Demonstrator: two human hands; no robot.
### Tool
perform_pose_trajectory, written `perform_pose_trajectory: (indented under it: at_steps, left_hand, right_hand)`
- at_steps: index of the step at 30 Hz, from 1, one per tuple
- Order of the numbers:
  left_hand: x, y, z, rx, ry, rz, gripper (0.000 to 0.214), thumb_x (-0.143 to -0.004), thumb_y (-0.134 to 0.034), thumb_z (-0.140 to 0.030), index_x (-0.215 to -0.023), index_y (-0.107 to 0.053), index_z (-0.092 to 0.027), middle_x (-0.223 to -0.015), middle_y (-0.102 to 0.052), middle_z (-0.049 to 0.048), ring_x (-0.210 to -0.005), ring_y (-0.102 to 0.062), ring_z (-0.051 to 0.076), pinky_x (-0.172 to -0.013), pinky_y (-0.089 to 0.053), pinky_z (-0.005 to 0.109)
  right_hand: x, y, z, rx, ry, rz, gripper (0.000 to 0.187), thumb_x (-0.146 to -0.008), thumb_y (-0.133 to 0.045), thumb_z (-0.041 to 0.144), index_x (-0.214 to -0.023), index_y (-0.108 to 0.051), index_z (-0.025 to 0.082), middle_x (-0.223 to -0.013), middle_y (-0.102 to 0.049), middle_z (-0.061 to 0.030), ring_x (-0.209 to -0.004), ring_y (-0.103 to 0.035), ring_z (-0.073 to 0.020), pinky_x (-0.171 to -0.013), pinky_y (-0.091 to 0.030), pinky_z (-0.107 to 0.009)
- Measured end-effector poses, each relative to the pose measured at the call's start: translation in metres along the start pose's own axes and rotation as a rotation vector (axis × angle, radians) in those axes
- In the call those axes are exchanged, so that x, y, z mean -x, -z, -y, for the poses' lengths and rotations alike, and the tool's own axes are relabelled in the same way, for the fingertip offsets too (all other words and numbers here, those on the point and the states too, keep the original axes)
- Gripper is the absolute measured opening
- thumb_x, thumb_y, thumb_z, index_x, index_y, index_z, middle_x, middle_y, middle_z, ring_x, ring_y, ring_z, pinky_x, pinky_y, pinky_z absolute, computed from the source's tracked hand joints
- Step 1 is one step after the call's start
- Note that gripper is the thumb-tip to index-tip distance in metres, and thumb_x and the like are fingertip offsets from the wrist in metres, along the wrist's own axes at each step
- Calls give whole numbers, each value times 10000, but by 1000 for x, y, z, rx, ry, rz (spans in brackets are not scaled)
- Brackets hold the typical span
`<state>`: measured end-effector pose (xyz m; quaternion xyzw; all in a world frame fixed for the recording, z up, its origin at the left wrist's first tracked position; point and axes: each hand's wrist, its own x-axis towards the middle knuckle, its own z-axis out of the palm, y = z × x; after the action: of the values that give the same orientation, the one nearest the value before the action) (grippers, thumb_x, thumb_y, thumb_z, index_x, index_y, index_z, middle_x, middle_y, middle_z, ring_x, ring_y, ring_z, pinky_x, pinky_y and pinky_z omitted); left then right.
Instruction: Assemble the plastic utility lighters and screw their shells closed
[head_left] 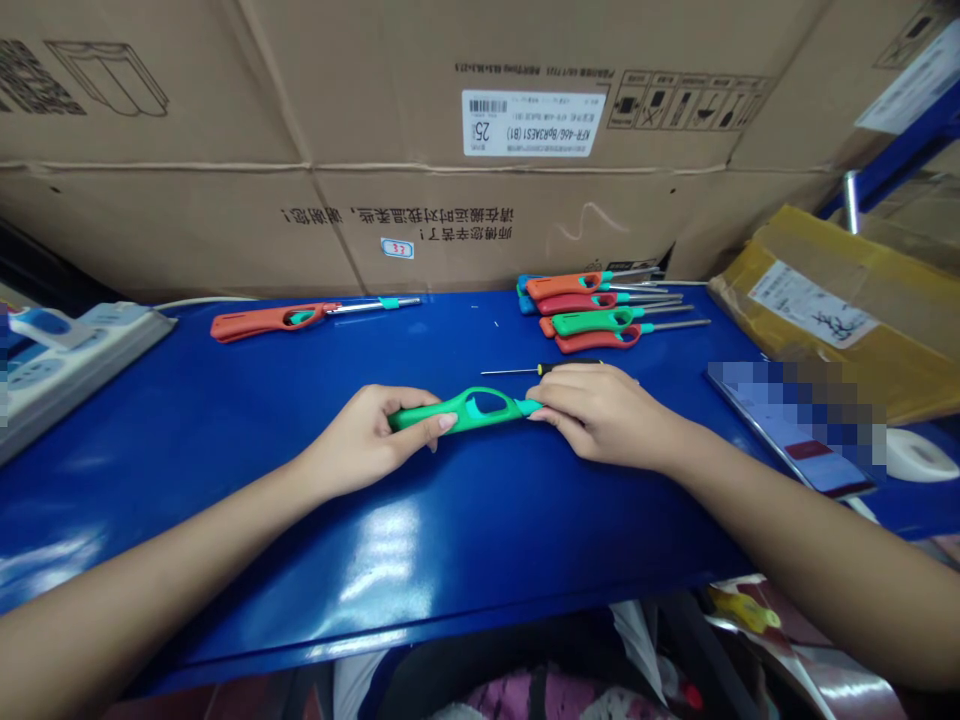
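Note:
A green long-neck lighter [472, 408] lies level over the blue table [300, 480], held at both ends. My left hand [371, 435] is closed round its handle end. My right hand [600, 412] is closed over its front end, where the blue tip shows. A thin screwdriver [525, 371] with a black handle lies on the table just behind my right hand; whether the hand touches it is unclear.
A pile of several orange, red and green lighters [600, 310] sits at the back right. One orange lighter [292, 319] lies at the back left. Cardboard boxes [450, 150] wall the back. A power strip [67, 350] is left, a yellow parcel [825, 300] and tape roll [919, 455] right.

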<state>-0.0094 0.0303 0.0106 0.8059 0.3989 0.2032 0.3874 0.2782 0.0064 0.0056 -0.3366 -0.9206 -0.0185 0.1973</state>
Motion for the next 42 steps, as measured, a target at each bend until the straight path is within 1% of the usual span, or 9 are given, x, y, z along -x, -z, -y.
perform_pose_trajectory:
  at_steps: [4, 7, 14, 20, 24, 29, 34, 37, 42]
  left_hand:
    - [0, 1, -1, 0, -20, -4, 429, -935, -595, -496, -695, -682, -152, -644, -650, 13, -560, -511, 116, -528, -381, 219]
    - [1, 0, 0, -6, -31, -8, 421, -934, -601, -489, -696, -680, -151, -625, -641, 7, -539, -506, 113, -504, -374, 213]
    - [7, -3, -4, -145, -194, -112, 288, -941, -630, -401, -838, -737, -154, -744, -718, 22, -607, -607, 129, -547, -436, 227]
    - [4, -2, 3, -231, -259, -98, 254, -969, -616, -372, -888, -733, -161, -798, -720, 22, -646, -627, 128, -582, -458, 230]
    - [-1, -1, 9, -327, -308, -60, 273, -1011, -577, -393, -1085, -728, -177, -977, -727, 51, -835, -675, 168, -753, -523, 268]
    - [-1, -1, 14, -431, -378, -18, 433, -1054, -506, -380, -1450, -570, -217, -1250, -672, 107, -1134, -635, 232, -1010, -525, 388]
    - [-1, -1, 19, -416, -376, -63, 443, -1004, -601, -391, -1403, -606, -200, -1244, -685, 110, -1107, -673, 227, -968, -574, 374]
    - [-1, 1, 20, -382, -387, -106, 356, -993, -625, -364, -1294, -681, -183, -1130, -729, 88, -993, -705, 198, -883, -593, 326]
    - [-1, 2, 16, -309, -443, -128, 263, -979, -662, -310, -1196, -747, -189, -1028, -776, 73, -908, -717, 182, -818, -592, 293]
  right_hand:
    - [0, -2, 2, -8, 5, -16, 271, -1046, -476, 252, -976, -715, 144, -846, -733, -90, -778, -641, -205, -802, -520, -343]
    - [2, -5, 2, -18, 9, -14, 282, -1044, -463, 248, -957, -709, 142, -816, -716, -90, -740, -617, -202, -763, -507, -343]
    - [4, -6, 4, -134, -86, 44, 244, -1015, -491, 236, -946, -707, 146, -817, -699, -75, -739, -607, -196, -687, -447, -316]
    - [-1, -3, 7, -105, -135, 150, 261, -1028, -495, 264, -942, -715, 153, -852, -714, -76, -779, -632, -200, -713, -435, -316]
    - [-4, 7, 6, -83, -259, 213, 157, -984, -584, 286, -950, -696, 182, -918, -720, -63, -844, -642, -210, -703, -416, -308]
    - [-3, 18, -7, 25, -335, 242, 83, -902, -654, 250, -854, -623, 190, -853, -655, -59, -801, -595, -212, -670, -377, -303]
    - [1, 26, -19, 9, -328, 282, 92, -867, -692, 220, -830, -615, 187, -874, -653, -65, -785, -567, -209, -683, -388, -307]
    - [4, 32, -22, -12, -319, 310, 68, -883, -681, 233, -847, -661, 179, -911, -673, -80, -839, -604, -231, -720, -430, -327]
    - [8, 42, -21, -125, -277, 363, 155, -864, -631, 174, -979, -734, 183, -991, -733, -82, -892, -670, -236, -784, -503, -343]
